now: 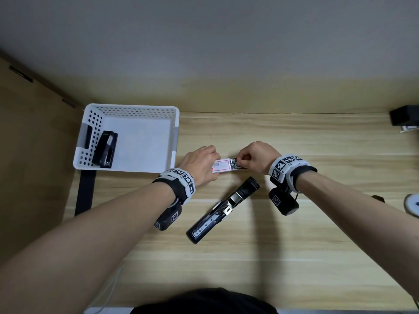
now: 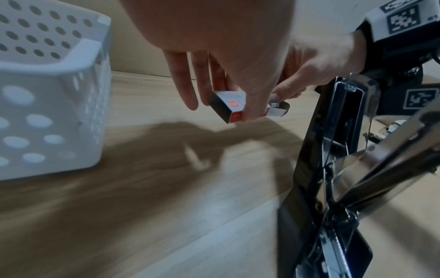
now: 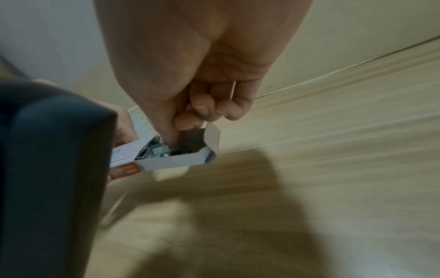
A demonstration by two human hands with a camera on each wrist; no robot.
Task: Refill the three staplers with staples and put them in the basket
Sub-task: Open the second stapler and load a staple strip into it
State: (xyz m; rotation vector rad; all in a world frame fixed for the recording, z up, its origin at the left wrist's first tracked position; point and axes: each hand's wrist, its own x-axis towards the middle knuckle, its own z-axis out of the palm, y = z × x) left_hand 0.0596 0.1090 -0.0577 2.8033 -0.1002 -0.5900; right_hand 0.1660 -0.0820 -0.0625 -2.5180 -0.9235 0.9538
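Your left hand [image 1: 202,164] grips the staple box [image 1: 223,166] just above the wooden desk [image 1: 294,245], a little to the 12 o'clock side of the desk's middle. In the left wrist view your thumb lies across the sleeve's near face and the fingers [image 2: 183,82] hang down its far side, two of them loose and straight beside it. The box's tray is slid out toward 3 o'clock, with its end flap standing open.

Your right hand [image 1: 258,156] meets the box from the 3 o'clock side. In the right wrist view the thumb and forefinger tips [image 3: 183,122] dip into the open tray among the staples [image 3: 158,150], pinched narrowly together; the other fingers are curled into the palm. Whether a strip is already caught between the tips, you cannot tell.

The open stapler [image 1: 223,209] lies flat on the desk at 6 o'clock from the box, apart from both hands, its arm swung back so the body runs from 7 o'clock to 1 o'clock, the metal channel facing up.

The white perforated basket [image 1: 127,108] sits at 9 o'clock from your left hand. A closed black stapler [image 1: 105,149] leans against its 9 o'clock wall.
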